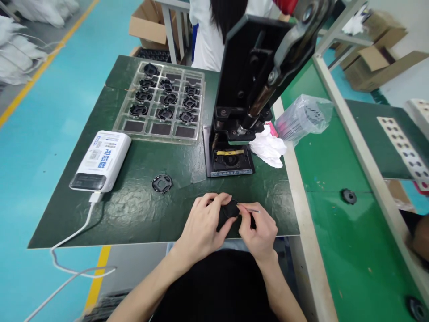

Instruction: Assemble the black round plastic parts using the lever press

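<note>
Near the front edge of the table, my left hand (209, 220) grips a round black plastic part (231, 209) by its left side, fingers and thumb around it. My right hand (256, 228) pinches a thin, pen-like tool (253, 210), whose tip meets the right rim of that part. What kind of tool it is I cannot make out. To the left of my hands, a similar black ring-shaped part (162, 183) lies loose on the table. Just beyond my hands stands a black hand press (248, 89), with a dark round piece (231, 159) in its base.
A clear compartment tray (160, 139) with several black parts stands at the back left. A white power bank (102, 158) with a cable lies at left. White cloth (270, 147) and a plastic bag (304, 118) sit right of the press. A green conveyor (348, 241) runs at right, beyond a rail.
</note>
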`<state>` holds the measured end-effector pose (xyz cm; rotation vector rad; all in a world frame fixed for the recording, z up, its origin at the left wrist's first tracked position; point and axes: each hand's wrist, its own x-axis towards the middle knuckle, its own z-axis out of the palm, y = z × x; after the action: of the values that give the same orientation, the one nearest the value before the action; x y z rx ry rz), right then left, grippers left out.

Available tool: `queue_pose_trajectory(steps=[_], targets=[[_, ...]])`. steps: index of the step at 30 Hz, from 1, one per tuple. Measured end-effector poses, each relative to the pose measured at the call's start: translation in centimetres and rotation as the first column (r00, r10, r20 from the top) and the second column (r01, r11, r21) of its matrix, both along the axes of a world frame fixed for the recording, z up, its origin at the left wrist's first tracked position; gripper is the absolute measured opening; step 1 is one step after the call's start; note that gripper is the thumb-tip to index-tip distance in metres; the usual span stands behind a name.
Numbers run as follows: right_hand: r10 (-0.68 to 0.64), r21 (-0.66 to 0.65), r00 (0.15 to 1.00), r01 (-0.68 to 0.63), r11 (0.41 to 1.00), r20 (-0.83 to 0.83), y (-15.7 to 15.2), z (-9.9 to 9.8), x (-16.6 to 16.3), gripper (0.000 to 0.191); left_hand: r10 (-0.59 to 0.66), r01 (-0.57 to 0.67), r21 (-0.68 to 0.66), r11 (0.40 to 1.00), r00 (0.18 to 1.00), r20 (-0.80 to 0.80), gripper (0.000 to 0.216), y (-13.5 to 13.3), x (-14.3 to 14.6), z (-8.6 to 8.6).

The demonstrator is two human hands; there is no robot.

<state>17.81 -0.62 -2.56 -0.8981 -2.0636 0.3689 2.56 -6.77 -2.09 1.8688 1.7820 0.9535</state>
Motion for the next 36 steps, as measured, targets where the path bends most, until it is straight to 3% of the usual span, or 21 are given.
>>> queue_pose_trajectory(steps=[3,5,7,9,12,14,16,19,21,23,27,31,33,36], targets=[[-0.059,-0.218,0.995,0.038,0.975,-0.087,0.2,-0.1,0.4,0.019,-0.008,0.008,0.009,1.000,1.000,-0.013,0.046,0.1,0.0,-0.1],[-0.239,-0.421,0.932,0.108,0.901,-0.271,0.3,0.6,1.5,0.022,0.000,0.001,0.013,1.000,1.000,-0.017,0.045,0.1,0.0,-0.2],[-0.470,-0.513,0.745,0.200,0.835,-0.474,0.4,1.9,3.6,0.024,0.015,-0.014,0.027,1.000,1.000,-0.022,0.045,0.0,0.0,-0.4],[-0.590,-0.453,0.592,0.383,0.805,-0.549,0.2,3.4,6.8,0.027,0.041,-0.039,0.055,0.998,0.998,-0.038,0.046,-0.2,0.0,-0.5],[-0.727,-0.189,0.642,0.704,0.685,-0.244,0.0,4.8,13.0,0.033,0.087,-0.083,0.077,0.994,0.994,-0.060,0.061,-0.5,-0.3,-0.5],[-0.785,-0.039,0.620,0.784,0.619,-0.001,0.4,4.7,17.1,0.044,0.073,-0.070,0.060,0.996,0.996,-0.055,0.073,-0.3,-1.0,-0.3],[-0.805,-0.018,0.583,0.811,0.585,0.107,1.5,3.9,20.6,0.052,-0.014,0.016,0.032,0.999,0.998,-0.053,0.075,0.3,-2.1,-0.1],[-0.808,-0.107,0.553,0.833,0.543,0.201,4.5,2.2,23.8,0.060,-0.216,0.216,-0.004,0.976,0.974,-0.072,0.069,1.7,-3.6,0.1],[-0.790,-0.145,0.554,0.832,0.535,0.263,6.8,1.3,24.7,0.069,-0.292,0.291,-0.025,0.956,0.953,-0.078,0.064,2.4,-4.1,0.2],[-0.770,-0.147,0.554,0.831,0.537,0.315,8.5,0.7,25.0,0.082,-0.284,0.282,-0.031,0.959,0.956,-0.077,0.061,2.5,-4.1,0.2],[-0.741,-0.171,0.554,0.829,0.533,0.380,9.8,0.6,25.7,0.101,-0.178,0.178,-0.005,0.984,0.983,-0.054,0.061,1.9,-3.6,0.6],[-0.736,-0.218,0.562,0.826,0.519,0.377,9.1,1.1,25.7,0.100,-0.025,0.026,0.055,0.998,0.999,-0.020,0.057,2.7,-3.3,2.1],[-0.732,-0.206,0.606,0.795,0.570,0.313,7.8,1.3,24.4,0.088,0.095,-0.091,0.124,0.988,0.995,-0.033,0.055,4.2,-3.5,2.9],[-0.607,-0.161,0.763,0.643,0.749,0.222,5.1,1.6,20.7,0.063,0.216,-0.192,0.197,0.961,0.971,-0.105,0.054,7.2,-4.0,3.7]])
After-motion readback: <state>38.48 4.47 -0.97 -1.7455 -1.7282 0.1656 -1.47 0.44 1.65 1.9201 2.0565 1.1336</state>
